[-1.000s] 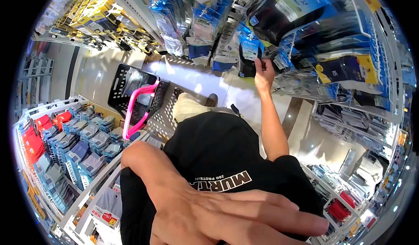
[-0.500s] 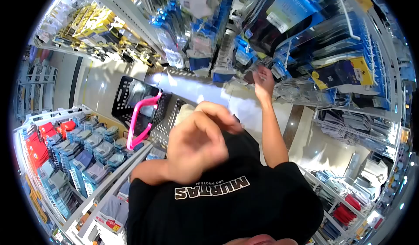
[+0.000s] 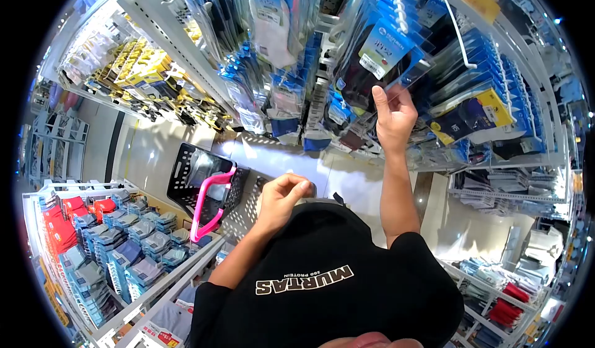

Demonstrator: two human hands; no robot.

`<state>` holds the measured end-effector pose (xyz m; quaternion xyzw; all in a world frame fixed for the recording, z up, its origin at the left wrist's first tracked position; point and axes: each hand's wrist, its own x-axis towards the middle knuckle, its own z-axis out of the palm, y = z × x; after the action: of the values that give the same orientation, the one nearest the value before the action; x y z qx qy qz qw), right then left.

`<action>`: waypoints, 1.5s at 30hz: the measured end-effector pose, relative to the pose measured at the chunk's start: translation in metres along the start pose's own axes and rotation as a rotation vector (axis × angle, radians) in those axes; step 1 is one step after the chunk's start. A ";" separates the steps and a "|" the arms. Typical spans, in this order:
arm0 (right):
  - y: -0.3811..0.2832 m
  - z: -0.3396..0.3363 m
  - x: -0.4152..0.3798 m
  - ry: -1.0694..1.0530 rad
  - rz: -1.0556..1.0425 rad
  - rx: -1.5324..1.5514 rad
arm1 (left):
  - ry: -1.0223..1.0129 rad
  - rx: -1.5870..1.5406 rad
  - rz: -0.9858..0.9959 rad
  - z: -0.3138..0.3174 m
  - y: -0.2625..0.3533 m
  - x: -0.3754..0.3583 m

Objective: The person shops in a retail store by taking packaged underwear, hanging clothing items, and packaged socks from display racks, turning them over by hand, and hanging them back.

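My right hand point(image 3: 395, 122) is raised at a hanging rack, its thumb and fingers closed on the lower edge of a clear plastic package with a blue header card point(image 3: 383, 47) and dark fabric inside. My left hand point(image 3: 282, 200) is in front of my black shirt, with thumb and forefinger together, fingers curled and nothing visible in them. A package with pale fabric point(image 3: 271, 29) hangs to the left of the held one. To the right of my right hand hangs a yellow and navy package point(image 3: 474, 115).
A black basket with a pink handle point(image 3: 207, 205) stands on the floor at the left. Folded clothes point(image 3: 139, 230) fill a lower-left display. Yellow-carded packages point(image 3: 149, 72) hang at the upper left. A metal hook point(image 3: 458, 35) sticks out at the upper right.
My right hand has moved up and right from the low packages to the dark package. My left hand has dropped away from the camera and its fingers have drawn together. The view has shifted slightly.
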<state>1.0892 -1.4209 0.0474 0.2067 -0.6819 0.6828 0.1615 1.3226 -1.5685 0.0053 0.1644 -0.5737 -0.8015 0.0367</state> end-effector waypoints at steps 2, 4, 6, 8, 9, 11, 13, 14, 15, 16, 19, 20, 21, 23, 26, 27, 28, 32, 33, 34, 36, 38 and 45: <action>-0.002 0.003 0.002 0.011 -0.001 -0.046 | 0.014 0.003 0.004 0.000 0.001 -0.001; -0.006 0.002 0.002 0.055 -0.074 -0.033 | 0.038 -0.007 -0.004 -0.002 0.000 -0.002; -0.015 -0.002 -0.003 0.038 -0.056 0.055 | 0.052 -0.004 -0.006 -0.005 -0.002 -0.001; -0.019 -0.011 -0.010 -0.037 -0.035 0.127 | 0.068 -0.014 -0.016 -0.006 -0.001 0.000; -0.021 -0.015 -0.015 -0.078 -0.006 0.129 | 0.074 -0.019 -0.025 -0.007 -0.001 0.001; -0.032 -0.023 -0.025 -0.227 0.125 0.096 | 0.122 0.031 0.135 -0.006 -0.005 0.009; -0.028 -0.022 -0.040 -0.385 0.292 0.198 | 0.130 0.060 0.208 -0.011 -0.007 0.019; -0.025 -0.018 -0.050 -0.457 0.383 0.266 | 0.123 0.043 0.237 -0.013 -0.006 0.023; -0.020 -0.015 -0.060 -0.493 0.445 0.230 | 0.112 0.001 0.225 -0.012 -0.004 0.026; -0.018 -0.012 -0.070 -0.512 0.470 0.269 | 0.102 -0.044 0.214 -0.011 0.000 0.028; -0.006 -0.010 -0.093 -0.576 0.613 0.361 | 0.026 -0.125 0.060 -0.009 0.000 0.030; -0.002 -0.010 -0.098 -0.570 0.633 0.369 | -0.004 -0.133 -0.005 -0.010 -0.002 0.030; 0.004 -0.009 -0.104 -0.562 0.651 0.379 | 0.016 -0.175 -0.039 -0.008 -0.003 0.029; 0.008 -0.010 -0.107 -0.540 0.716 0.393 | 0.051 -0.142 -0.039 -0.010 -0.009 0.030; 0.018 -0.010 -0.101 -0.487 0.627 0.297 | 0.103 -0.139 -0.018 -0.007 -0.008 0.028; 0.019 -0.010 -0.101 -0.468 0.635 0.290 | 0.119 -0.119 -0.007 -0.008 -0.010 0.028; 0.018 -0.008 -0.099 -0.451 0.643 0.284 | 0.135 -0.099 0.007 -0.010 -0.012 0.028; 0.015 0.013 -0.108 -0.409 0.661 0.395 | 0.235 0.138 0.161 0.006 -0.011 0.022; 0.023 0.015 -0.117 -0.420 0.687 0.417 | 0.183 0.248 0.281 0.013 -0.003 0.021; 0.025 0.020 -0.125 -0.416 0.711 0.414 | 0.129 0.355 0.402 0.020 0.010 0.019; 0.028 0.021 -0.131 -0.502 0.697 0.477 | -0.014 0.496 0.551 0.029 0.013 0.018; 0.027 0.023 -0.136 -0.514 0.961 0.815 | -0.038 0.545 0.559 0.031 0.007 0.016; 0.022 0.019 -0.136 -0.412 1.317 1.192 | -0.155 0.538 0.553 0.021 -0.003 0.017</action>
<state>1.1970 -1.4324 -0.0402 -0.0572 -0.2118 0.8258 -0.5196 1.3011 -1.5527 0.0046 -0.0536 -0.7870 -0.5924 0.1637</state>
